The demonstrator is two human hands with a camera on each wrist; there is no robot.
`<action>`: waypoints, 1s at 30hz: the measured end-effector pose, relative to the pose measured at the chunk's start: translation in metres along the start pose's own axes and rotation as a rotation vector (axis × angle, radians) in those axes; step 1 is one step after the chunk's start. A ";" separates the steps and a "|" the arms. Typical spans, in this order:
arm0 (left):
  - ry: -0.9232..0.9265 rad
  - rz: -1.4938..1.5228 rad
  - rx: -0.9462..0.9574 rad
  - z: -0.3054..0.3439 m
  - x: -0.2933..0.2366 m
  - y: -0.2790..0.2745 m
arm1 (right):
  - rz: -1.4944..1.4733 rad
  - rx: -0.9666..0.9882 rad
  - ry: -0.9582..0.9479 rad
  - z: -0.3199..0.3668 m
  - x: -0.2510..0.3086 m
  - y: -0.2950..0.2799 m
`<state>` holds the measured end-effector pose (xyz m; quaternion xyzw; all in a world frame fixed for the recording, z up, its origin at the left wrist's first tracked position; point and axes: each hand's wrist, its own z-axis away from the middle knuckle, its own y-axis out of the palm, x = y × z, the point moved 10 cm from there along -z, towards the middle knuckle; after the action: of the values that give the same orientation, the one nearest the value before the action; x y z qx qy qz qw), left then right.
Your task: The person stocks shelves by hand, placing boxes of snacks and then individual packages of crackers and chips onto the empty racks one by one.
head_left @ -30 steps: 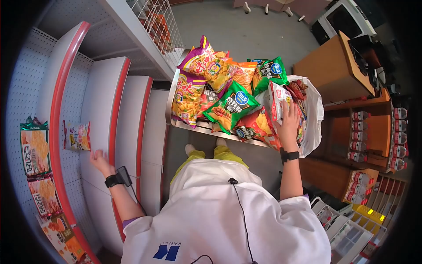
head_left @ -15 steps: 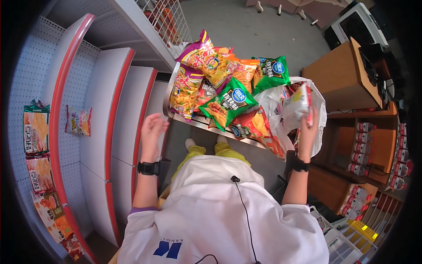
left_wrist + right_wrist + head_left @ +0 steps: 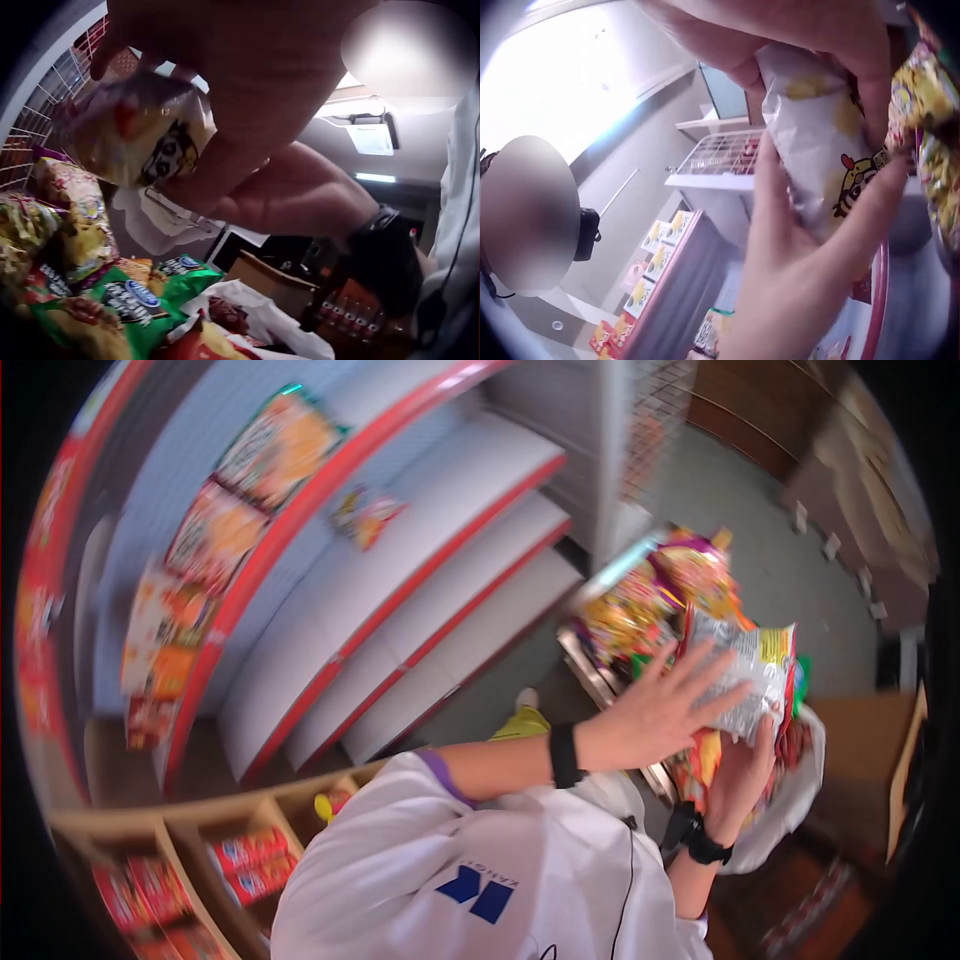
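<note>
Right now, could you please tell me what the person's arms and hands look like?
The left hand and right hand are ungloved. The left arm has a short white sleeve with a purple edge and a black wristband. The right arm wears a black strap and blocky black unit.

Surface finishes: glossy film, matt cloth, smooth panels
Handheld snack bag [image 3: 745,685]: glossy film, creased, silvery sheen; carrier bag [image 3: 790,825]: thin, wrinkled plastic; shirt [image 3: 380,860]: matt cloth; shelves [image 3: 440,510]: smooth-faced; compartment unit [image 3: 130,819]: wood-like, matt
</note>
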<state>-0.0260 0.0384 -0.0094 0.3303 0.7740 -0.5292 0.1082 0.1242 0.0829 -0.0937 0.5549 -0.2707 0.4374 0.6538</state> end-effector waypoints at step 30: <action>-0.716 1.043 -1.088 0.301 0.422 -0.212 | 0.577 0.408 0.227 0.002 -0.122 0.149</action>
<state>-0.5336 -0.1098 -0.1940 0.3599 0.5881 -0.0362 0.7233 -0.0629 0.0484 -0.1229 0.5227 -0.2491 0.7073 0.4056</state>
